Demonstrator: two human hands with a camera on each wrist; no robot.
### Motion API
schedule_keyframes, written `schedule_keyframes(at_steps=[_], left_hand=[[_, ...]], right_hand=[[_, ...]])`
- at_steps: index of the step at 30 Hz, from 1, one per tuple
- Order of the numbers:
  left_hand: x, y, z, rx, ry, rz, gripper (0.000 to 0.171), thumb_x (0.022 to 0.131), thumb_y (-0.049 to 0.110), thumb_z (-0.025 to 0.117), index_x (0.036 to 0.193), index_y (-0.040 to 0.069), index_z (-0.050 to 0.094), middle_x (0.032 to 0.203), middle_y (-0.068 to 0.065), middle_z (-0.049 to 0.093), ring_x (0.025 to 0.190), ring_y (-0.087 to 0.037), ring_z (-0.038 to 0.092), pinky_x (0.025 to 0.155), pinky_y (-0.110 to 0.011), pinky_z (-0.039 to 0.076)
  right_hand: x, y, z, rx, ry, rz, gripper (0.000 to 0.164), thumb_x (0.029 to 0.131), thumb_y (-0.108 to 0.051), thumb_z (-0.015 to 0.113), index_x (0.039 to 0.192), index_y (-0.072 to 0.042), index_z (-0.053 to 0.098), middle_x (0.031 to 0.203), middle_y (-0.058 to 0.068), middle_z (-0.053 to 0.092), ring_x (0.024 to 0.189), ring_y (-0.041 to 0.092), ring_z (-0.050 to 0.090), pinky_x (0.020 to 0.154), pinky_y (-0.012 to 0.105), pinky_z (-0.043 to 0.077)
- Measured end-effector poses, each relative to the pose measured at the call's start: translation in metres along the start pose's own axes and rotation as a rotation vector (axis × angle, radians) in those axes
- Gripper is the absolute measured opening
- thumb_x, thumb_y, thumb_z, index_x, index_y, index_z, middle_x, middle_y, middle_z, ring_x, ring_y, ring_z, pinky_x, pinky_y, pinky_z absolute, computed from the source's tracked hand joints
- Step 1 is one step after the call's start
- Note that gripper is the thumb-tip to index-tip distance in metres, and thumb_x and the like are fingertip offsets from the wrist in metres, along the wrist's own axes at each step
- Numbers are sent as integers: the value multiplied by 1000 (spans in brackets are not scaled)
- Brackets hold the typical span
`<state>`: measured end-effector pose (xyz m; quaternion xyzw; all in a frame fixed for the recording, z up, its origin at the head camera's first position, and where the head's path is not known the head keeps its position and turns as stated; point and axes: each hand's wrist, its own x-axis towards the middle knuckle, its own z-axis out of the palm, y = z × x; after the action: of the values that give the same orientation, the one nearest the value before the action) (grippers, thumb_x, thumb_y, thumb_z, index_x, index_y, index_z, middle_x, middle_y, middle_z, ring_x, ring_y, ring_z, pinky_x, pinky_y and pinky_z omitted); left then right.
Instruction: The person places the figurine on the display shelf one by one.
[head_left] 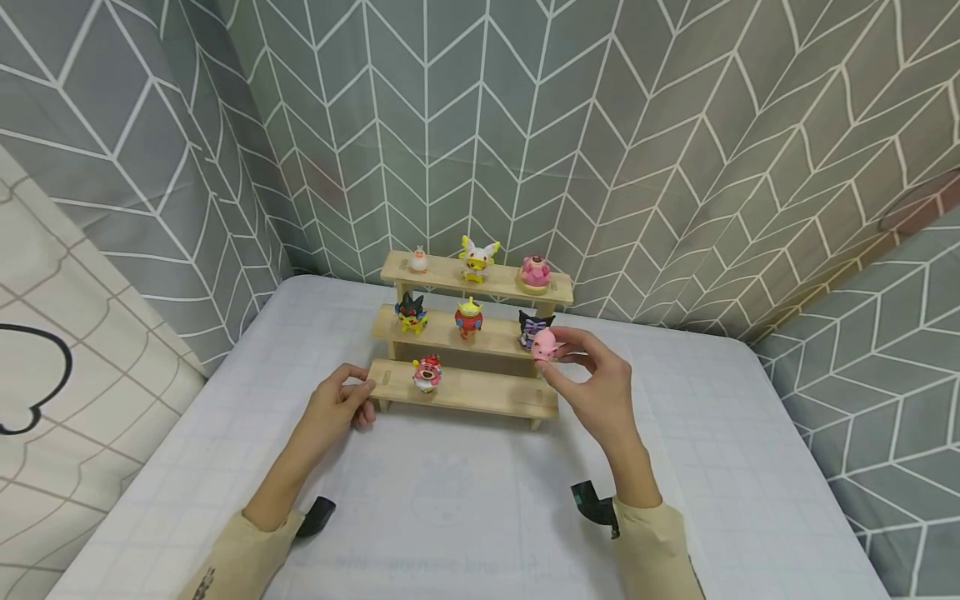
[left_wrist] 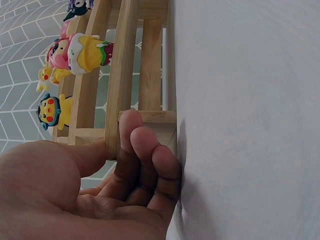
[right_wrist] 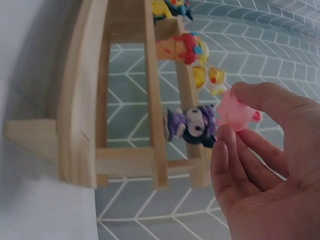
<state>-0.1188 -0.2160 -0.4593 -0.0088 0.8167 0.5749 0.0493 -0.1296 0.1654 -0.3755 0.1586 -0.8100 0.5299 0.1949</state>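
A three-tier wooden display stand (head_left: 480, 393) stands on the table with small figurines on its steps. My left hand (head_left: 339, 400) holds the left end of the bottom step; in the left wrist view the thumb lies at the board's edge and the fingers (left_wrist: 142, 142) curl by its underside. Between thumb and fingertips, my right hand (head_left: 600, 383) pinches a small pink figurine (right_wrist: 235, 111), raised in front of the middle step's right end. Just behind it is a black-and-purple figurine (right_wrist: 192, 125). On the bottom step sits a pink-and-white figurine (head_left: 427, 373).
The middle step also bears a black-and-yellow figurine (head_left: 411, 313) and a red one with a yellow-green top (head_left: 468, 318). Up top are a white figurine (head_left: 418, 261), a yellow one with white ears (head_left: 477, 260) and a pink one (head_left: 535, 273). A patterned curtain (head_left: 480, 125) hangs behind.
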Motion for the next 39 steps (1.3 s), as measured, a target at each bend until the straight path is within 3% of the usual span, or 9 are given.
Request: schedule_keyframes(at_steps=[13, 17, 26, 35, 39], left_hand=[[0, 0, 0, -2, -7, 25, 26, 112, 17, 54, 129, -3, 49, 71, -8, 67, 62, -16, 61, 59, -27, 55], [0, 0, -1, -5, -8, 24, 26, 112, 17, 54, 129, -2, 49, 72, -8, 67, 63, -16, 61, 60, -27, 55], [-1, 2, 0, 4, 0, 12, 28, 112, 18, 54, 129, -3, 50, 71, -8, 68, 63, -16, 61, 60, -27, 55], [-2, 1, 0, -3, -3, 31, 27, 112, 18, 54, 128, -4, 50, 70, -7, 67, 62, -16, 61, 59, -27, 55], [-3, 3, 0, -8, 1, 38, 27, 112, 17, 54, 129, -4, 50, 70, -8, 68, 62, -17, 61, 58, -27, 55]], right_hand=[[-4, 4, 19, 67, -49, -7, 45, 83, -6, 91, 123, -14, 74, 115, 3, 75, 94, 29, 70, 87, 31, 60], [-5, 7, 23, 66, -66, 16, 43, 83, -8, 91, 123, -15, 75, 108, 3, 76, 93, 30, 70, 86, 38, 61], [-8, 14, 33, 36, -112, 53, 45, 81, -6, 92, 122, -15, 75, 105, 3, 76, 94, 24, 71, 93, 39, 59], [-13, 29, 43, -20, -154, 58, 47, 79, -10, 94, 122, -15, 75, 98, 5, 76, 94, 25, 71, 94, 51, 56], [-14, 32, 45, -6, -180, 59, 48, 79, -9, 94, 122, -16, 75, 98, 4, 76, 93, 24, 72, 91, 48, 58]])
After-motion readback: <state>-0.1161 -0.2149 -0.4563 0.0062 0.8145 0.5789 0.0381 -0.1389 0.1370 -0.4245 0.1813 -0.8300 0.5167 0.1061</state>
